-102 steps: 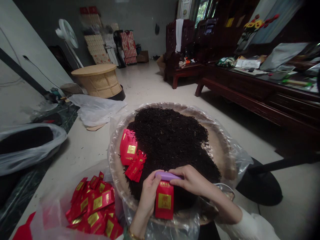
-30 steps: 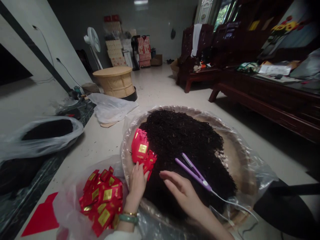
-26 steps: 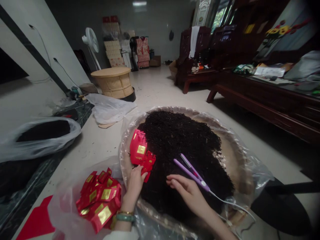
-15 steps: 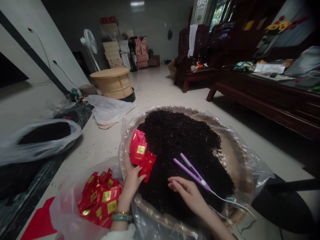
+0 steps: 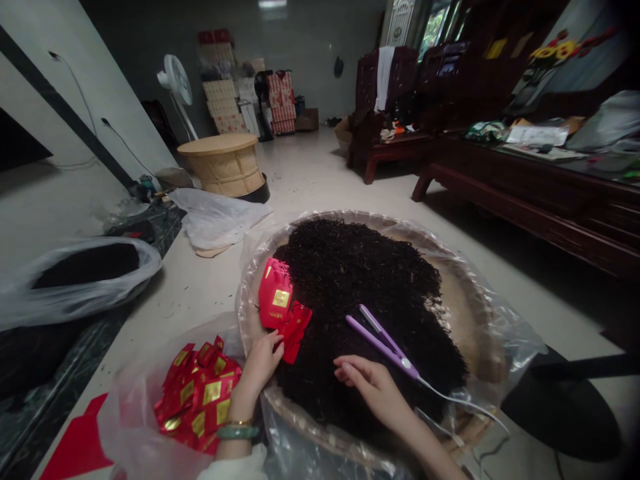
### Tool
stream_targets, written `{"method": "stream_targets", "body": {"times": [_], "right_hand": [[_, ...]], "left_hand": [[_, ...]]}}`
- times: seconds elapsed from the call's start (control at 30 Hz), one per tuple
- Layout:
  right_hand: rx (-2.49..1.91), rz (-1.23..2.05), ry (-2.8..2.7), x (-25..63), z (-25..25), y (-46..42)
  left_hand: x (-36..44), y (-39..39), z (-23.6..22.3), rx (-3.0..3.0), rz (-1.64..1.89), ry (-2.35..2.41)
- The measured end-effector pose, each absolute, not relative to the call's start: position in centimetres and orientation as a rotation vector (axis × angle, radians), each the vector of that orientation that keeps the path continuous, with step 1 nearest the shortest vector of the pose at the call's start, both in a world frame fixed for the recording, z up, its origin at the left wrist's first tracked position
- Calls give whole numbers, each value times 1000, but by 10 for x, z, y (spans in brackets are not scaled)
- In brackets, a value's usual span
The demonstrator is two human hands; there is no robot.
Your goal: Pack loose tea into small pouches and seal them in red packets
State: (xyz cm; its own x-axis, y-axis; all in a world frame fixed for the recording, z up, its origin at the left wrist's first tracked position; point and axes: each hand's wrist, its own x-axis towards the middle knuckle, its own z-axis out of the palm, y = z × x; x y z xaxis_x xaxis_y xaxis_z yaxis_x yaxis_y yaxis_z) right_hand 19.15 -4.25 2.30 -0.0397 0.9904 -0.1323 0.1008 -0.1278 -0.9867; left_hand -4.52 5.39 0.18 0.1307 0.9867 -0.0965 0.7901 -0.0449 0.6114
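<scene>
My left hand (image 5: 264, 360) is at the lower edge of several small red packets (image 5: 296, 327) at the left side of a round woven tray (image 5: 480, 313). Its fingertips are pinched at a packet's edge; the thumb is partly hidden. Just above lies a larger red pouch (image 5: 276, 293) with a gold label. My right hand (image 5: 373, 383) hovers over dark, dry, leaf-like shreds (image 5: 360, 267) heaped in the tray, its fingers loosely curled, thumb a little apart, nothing visible between them. Beside it a purple hair straightener (image 5: 385, 347) rests on the heap, jaws apart.
A clear plastic bag (image 5: 130, 420) of red packets with gold labels stands left of the tray. Further left is another bag (image 5: 150, 267) of dark material. A white cord (image 5: 465, 403) runs from the straightener. Behind are a round wooden stool (image 5: 220, 160) and dark wooden furniture (image 5: 500, 193).
My left hand has drawn slightly back toward the lower left, its thumb closer to the fingers. My right hand and the straightener stay about where they were.
</scene>
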Motion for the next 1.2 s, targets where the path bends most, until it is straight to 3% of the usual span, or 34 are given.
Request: {"method": "stream_targets", "body": {"times": [0.13, 0.23, 0.4, 0.5, 0.63, 0.8, 1.0, 1.2], "right_hand": [[-1379, 1211, -1290, 194, 24, -44], [-1380, 971, -1399, 194, 30, -45], [-1278, 704, -1600, 180, 32, -49], [-1369, 650, -1401, 165, 20, -54], [-1373, 985, -988, 152, 12, -64], [-1073, 1556, -461, 153, 41, -71], [-963, 1598, -287, 157, 52, -67], [-963, 1628, -278, 160, 51, -65]], "left_hand": [[-43, 42, 14, 1913, 567, 1805], [-36, 27, 26, 1860, 700, 1769], [8, -2, 38, 1157, 1018, 1352], [38, -19, 36, 819, 1161, 1197], [55, -35, 26, 796, 1334, 1251], [43, -37, 19, 1290, 1328, 1420], [30, -34, 13, 1691, 1304, 1399], [24, -34, -12, 1915, 1537, 1386]]}}
